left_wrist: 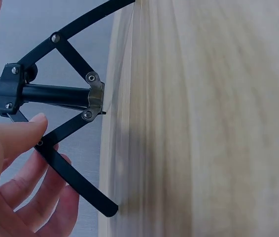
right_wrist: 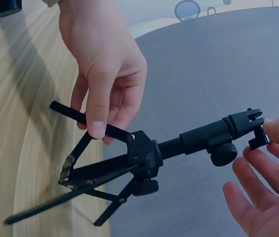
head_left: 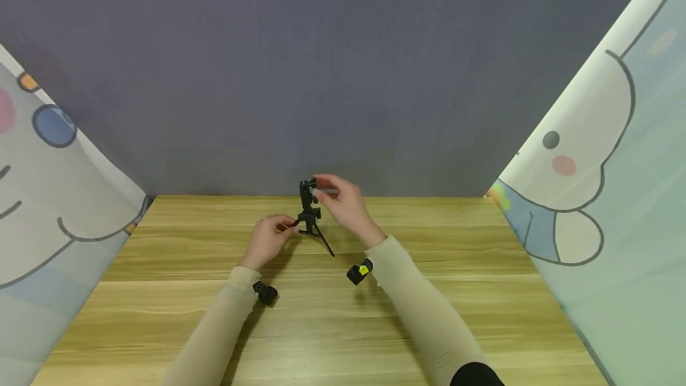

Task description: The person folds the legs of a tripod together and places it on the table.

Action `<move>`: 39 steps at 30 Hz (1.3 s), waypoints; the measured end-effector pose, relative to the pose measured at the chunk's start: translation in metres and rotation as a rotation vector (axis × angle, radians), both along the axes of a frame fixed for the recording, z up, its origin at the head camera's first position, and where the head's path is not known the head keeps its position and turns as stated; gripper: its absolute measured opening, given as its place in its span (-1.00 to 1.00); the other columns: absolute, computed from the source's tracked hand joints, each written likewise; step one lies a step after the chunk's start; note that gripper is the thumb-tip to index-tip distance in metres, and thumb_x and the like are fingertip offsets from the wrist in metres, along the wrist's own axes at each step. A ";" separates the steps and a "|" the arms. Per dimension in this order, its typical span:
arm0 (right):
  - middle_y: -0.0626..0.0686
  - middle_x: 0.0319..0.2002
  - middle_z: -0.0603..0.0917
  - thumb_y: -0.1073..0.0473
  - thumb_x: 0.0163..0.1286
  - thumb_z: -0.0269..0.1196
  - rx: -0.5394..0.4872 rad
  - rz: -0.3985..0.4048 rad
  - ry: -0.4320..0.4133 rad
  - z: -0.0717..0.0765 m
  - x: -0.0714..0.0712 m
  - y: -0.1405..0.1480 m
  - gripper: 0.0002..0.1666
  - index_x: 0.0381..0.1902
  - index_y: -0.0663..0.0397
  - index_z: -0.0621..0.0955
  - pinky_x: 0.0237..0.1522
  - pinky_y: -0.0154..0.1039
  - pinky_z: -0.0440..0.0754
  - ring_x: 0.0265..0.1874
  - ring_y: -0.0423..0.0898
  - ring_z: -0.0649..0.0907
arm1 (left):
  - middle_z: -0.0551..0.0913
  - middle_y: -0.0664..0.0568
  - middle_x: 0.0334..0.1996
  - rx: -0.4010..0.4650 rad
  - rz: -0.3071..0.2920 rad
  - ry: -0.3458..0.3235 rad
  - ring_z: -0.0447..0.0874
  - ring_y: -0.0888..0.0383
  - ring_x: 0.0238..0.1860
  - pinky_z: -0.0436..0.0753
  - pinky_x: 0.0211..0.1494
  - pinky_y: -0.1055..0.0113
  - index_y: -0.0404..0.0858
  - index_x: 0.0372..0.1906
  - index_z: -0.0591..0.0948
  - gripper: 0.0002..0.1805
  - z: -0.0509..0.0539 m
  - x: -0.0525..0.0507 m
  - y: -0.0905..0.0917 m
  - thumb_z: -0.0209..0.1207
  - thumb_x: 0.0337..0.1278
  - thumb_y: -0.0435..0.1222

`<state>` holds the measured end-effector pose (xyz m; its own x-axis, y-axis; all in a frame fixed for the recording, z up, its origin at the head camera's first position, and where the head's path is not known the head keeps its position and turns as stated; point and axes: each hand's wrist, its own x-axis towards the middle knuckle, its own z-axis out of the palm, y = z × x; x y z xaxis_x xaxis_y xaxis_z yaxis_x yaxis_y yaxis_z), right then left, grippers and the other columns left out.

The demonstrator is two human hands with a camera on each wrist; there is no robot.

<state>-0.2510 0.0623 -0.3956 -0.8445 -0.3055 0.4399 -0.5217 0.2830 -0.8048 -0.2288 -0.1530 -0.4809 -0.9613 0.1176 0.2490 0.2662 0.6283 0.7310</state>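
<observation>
A small black tripod [head_left: 309,214] stands with its legs spread near the back edge of the table. My left hand [head_left: 267,240] pinches one leg between thumb and fingers; the left wrist view shows that hand [left_wrist: 26,182] at the leg's hinge [left_wrist: 40,143]. At the tripod's top is my right hand [head_left: 345,204], its thumb and fingers around the small clamp head. In the right wrist view the right hand [right_wrist: 267,182] touches the head's small knob [right_wrist: 260,139], other fingers spread, while the left hand [right_wrist: 107,74] grips the leg [right_wrist: 68,112].
The wooden table [head_left: 321,326] ends at a grey upright panel [head_left: 321,76] just behind the tripod. Printed cloths with cartoon figures hang at the left [head_left: 69,195] and right [head_left: 616,195]. Small black cameras [head_left: 266,293] are worn at both wrists.
</observation>
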 end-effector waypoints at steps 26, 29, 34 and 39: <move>-0.06 -0.20 0.71 0.11 0.39 0.33 0.009 -0.056 -0.060 0.003 -0.005 -0.024 -0.76 0.00 -0.05 0.68 -0.33 -0.25 0.65 -0.28 -0.18 0.68 | 0.72 -0.06 -0.29 0.025 0.069 0.002 0.69 0.00 -0.27 0.65 -0.19 0.05 -0.29 -0.24 0.76 -0.91 0.001 0.003 0.005 0.38 0.16 -0.36; -0.04 -0.20 0.72 0.14 0.39 0.33 -0.008 -0.041 -0.074 0.004 -0.004 -0.025 -0.80 -0.04 -0.06 0.68 -0.37 -0.26 0.66 -0.32 -0.17 0.69 | 0.70 -0.05 -0.29 0.042 0.072 0.001 0.66 -0.01 -0.25 0.63 -0.18 0.05 -0.29 -0.26 0.75 -0.93 0.002 0.004 0.005 0.37 0.17 -0.36; -0.03 -0.19 0.71 0.18 0.40 0.33 -0.014 -0.016 -0.092 0.007 -0.002 -0.024 -0.82 -0.05 -0.04 0.67 -0.32 -0.24 0.70 -0.32 -0.16 0.70 | 0.66 -0.04 -0.28 0.098 0.058 -0.012 0.65 -0.03 -0.19 0.62 -0.12 0.02 -0.29 -0.28 0.73 -0.94 0.001 0.006 0.004 0.36 0.19 -0.37; -0.02 -0.17 0.72 0.19 0.40 0.32 -0.008 0.012 -0.101 0.008 -0.002 -0.024 -0.82 -0.06 -0.02 0.65 -0.30 -0.18 0.72 -0.30 -0.17 0.70 | 0.64 -0.03 -0.28 0.155 0.055 -0.037 0.65 -0.04 -0.16 0.62 -0.10 0.04 -0.32 -0.31 0.71 -0.91 -0.001 0.007 0.005 0.35 0.21 -0.35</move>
<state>-0.2529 0.0381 -0.3878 -0.8811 -0.3126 0.3548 -0.4407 0.2707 -0.8559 -0.2216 -0.1484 -0.4820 -0.9742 0.0272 0.2241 0.2051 0.5205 0.8289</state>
